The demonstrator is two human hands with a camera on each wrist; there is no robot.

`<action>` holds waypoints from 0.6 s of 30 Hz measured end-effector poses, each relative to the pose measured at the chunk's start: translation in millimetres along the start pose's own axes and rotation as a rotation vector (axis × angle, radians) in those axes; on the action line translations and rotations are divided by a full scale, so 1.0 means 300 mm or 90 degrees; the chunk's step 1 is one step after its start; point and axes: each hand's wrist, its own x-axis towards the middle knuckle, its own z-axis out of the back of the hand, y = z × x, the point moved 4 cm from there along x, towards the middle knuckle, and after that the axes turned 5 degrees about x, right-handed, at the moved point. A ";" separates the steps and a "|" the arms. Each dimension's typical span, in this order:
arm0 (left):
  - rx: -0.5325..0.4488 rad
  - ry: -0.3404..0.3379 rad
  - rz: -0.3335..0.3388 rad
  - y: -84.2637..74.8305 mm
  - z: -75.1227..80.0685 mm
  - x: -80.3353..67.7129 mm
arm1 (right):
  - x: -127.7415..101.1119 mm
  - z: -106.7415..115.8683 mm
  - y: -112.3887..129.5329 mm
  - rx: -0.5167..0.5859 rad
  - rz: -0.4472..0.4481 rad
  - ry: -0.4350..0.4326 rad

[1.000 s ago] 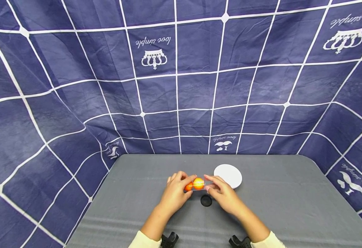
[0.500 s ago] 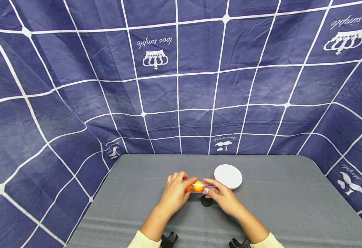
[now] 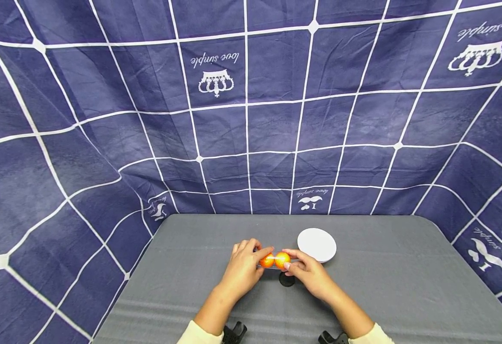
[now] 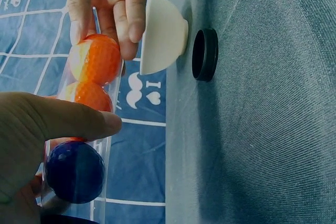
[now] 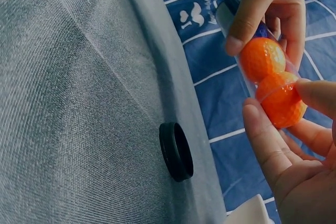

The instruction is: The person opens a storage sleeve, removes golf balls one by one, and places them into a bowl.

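From the head camera, your left hand (image 3: 244, 265) and right hand (image 3: 308, 270) meet just above the grey bench (image 3: 384, 286), each taking one end of a clear tube (image 3: 275, 261) lying crosswise with two orange balls (image 3: 275, 260) showing in it; a black cap (image 3: 286, 279) lies on the bench right below the tube, and a white bowl (image 3: 317, 244) sits upside down just beyond your right hand. The left wrist view shows your left thumb (image 4: 63, 121) curled across the tube wall (image 4: 107, 145), so that grip is grasping the tube, with a dark blue ball (image 4: 74, 170) at your end and the two orange ones (image 4: 94, 74) towards the far hand, whose fingers pinch round the other end; the cap (image 4: 205, 54) and the bowl (image 4: 163, 34) stand close together on the bench. The right wrist view shows your right fingers (image 5: 268, 150) and thumb closing round the end with the outermost orange ball (image 5: 283, 100), which sits at or near the mouth; I cannot tell whether that end is open. If it is, the risk as I judge it is that a slight dip of your right end or a loosened pinch lets that ball roll out, bounce on the bench and run off the edge, and a hard squeeze could flex the thin tube and pop it free.
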 end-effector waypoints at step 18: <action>-0.028 0.014 0.017 0.000 0.002 -0.006 | 0.000 0.009 -0.005 0.021 0.010 -0.003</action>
